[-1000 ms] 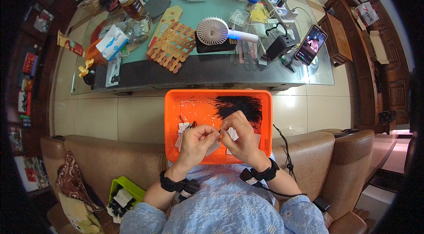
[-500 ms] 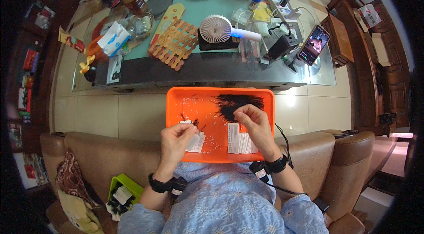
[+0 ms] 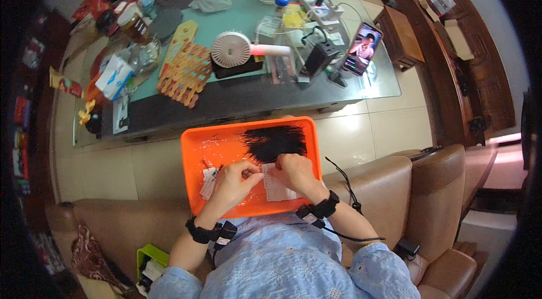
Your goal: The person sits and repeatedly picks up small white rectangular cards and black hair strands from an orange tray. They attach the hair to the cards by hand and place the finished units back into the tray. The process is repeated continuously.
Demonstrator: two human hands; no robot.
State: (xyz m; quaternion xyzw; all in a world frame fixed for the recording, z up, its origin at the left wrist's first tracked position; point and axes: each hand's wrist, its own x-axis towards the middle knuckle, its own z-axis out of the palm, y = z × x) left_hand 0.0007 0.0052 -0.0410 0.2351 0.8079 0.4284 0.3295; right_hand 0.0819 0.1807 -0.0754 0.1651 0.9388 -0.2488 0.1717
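An orange tray rests on my lap. A thick bundle of thin black strands lies in its far right part. Just nearer is a row of white printed cards, partly covered by my right hand, whose fingers are curled at the cards' far end beside the strands. My left hand is in a pinch at the cards' left edge; whatever its fingertips hold is too small to name. Left of it lie a few loose white cards with dark strands by them. White specks are scattered over the tray bottom.
Beyond the tray stands a glass table with a handheld fan, a wooden slatted mat, a propped phone and a power strip. A green bin sits on the brown sofa at left.
My left hand has moved right, from the loose cards to the card row. My right hand has drawn in over the cards. The view has turned, and the fan's light went from blue to red.
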